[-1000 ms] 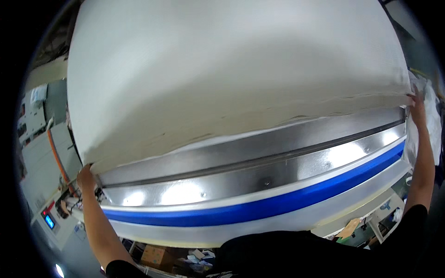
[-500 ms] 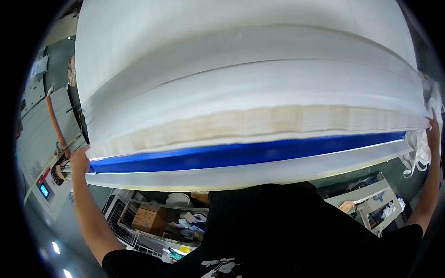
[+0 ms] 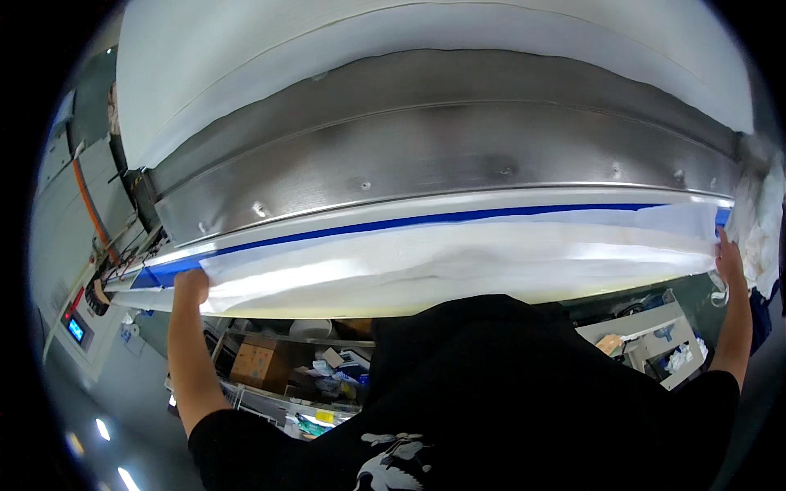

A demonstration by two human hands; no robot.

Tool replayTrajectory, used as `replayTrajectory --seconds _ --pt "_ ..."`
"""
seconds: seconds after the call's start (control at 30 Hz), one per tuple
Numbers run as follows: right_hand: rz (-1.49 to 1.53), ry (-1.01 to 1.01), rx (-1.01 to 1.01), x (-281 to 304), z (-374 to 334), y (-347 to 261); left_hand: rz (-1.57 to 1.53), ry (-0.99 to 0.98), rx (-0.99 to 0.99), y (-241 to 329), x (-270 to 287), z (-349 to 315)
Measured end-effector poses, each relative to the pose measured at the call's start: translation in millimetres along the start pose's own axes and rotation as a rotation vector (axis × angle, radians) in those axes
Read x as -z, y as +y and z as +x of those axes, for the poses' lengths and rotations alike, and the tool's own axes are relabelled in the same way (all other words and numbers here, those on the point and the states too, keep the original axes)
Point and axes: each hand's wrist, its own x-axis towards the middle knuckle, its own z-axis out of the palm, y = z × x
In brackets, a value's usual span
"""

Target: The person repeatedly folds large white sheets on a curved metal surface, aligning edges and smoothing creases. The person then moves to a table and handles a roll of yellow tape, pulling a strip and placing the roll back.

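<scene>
A thin white sheet of cloth or film (image 3: 458, 262) stretches across in front of me, partly over a long blue strip (image 3: 385, 222). My left hand (image 3: 191, 286) is closed on the sheet's left end. At the other end, my right hand (image 3: 728, 258) has its fingers closed on the sheet's right edge, by some crumpled white material. Beyond the blue strip runs a wide, curved metal plate (image 3: 442, 151) with several small marks. More white fabric (image 3: 458, 23) lies on the far side of the metal, separate from the sheet I hold.
At the left stands a pale machine cabinet (image 3: 98, 327) with a small lit screen (image 3: 76, 330) and an orange hose (image 3: 88, 196). Below the front edge are a cardboard box (image 3: 260, 365) and a shelf of small items. A pale frame stand (image 3: 639, 340) is at lower right.
Both hands have come inward and nearer to me, bringing the white sheet over much of the blue strip. The metal plate, covered before, is now exposed between this sheet and the far fabric.
</scene>
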Motion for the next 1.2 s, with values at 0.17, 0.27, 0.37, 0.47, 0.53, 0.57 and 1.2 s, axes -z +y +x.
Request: replayTrajectory --seconds 0.17,0.27,0.37,0.47,0.53,0.57,1.2 --pt "-0.026 -0.058 -0.084 -12.3 10.2 2.0 0.027 -0.076 -0.034 9.8 0.6 18.0" --pt "0.023 -0.1 -0.168 -30.9 11.0 26.1 -0.068 0.062 0.115 18.1 7.0 20.2" --pt "0.141 -0.016 -0.015 -47.8 5.0 53.3 -0.23 0.066 0.38 -16.4 11.0 14.5" --pt "0.174 0.06 0.004 -62.3 -6.7 52.9 -0.396 0.174 0.557 -30.6 54.5 2.1" --pt "-0.015 0.129 -0.027 -43.4 -28.3 76.8 -0.592 0.504 0.521 -22.0 53.3 30.8" --pt "0.1 0.091 -0.075 -33.6 13.1 47.6 -0.546 0.87 0.437 -33.8 -7.6 31.3" --pt "-0.029 -0.071 0.124 53.9 -20.1 -103.1 -0.88 1.118 -1.561 439.6 393.7 -259.3"
